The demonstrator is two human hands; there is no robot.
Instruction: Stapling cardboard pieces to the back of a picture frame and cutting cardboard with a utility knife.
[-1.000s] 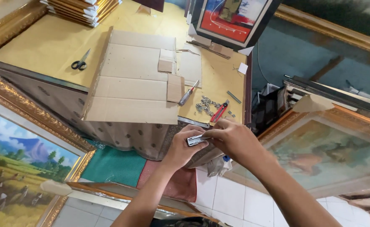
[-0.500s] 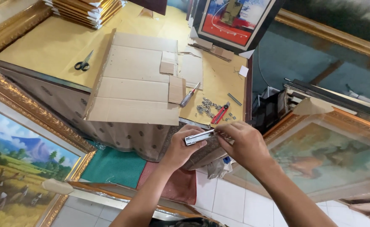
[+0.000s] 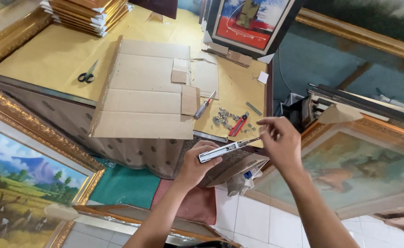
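Left hand [image 3: 197,166] grips the metal stapler [image 3: 220,150] just off the table [image 3: 50,59] edge, right hand [image 3: 280,142] fingers pinching its pulled-out rod tip — looks like reloading, calling next for a steady straight pull.

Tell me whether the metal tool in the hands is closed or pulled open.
Pulled open: the metal tool shows a thin rod drawn out toward the right hand; the left hand grips its body.

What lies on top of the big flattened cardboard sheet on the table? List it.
On the flattened cardboard sheet lie two small cardboard offcuts, one near its upper right corner, another at its right edge. Whatever is underneath the sheet is covered, apart from the yellow paper around it.
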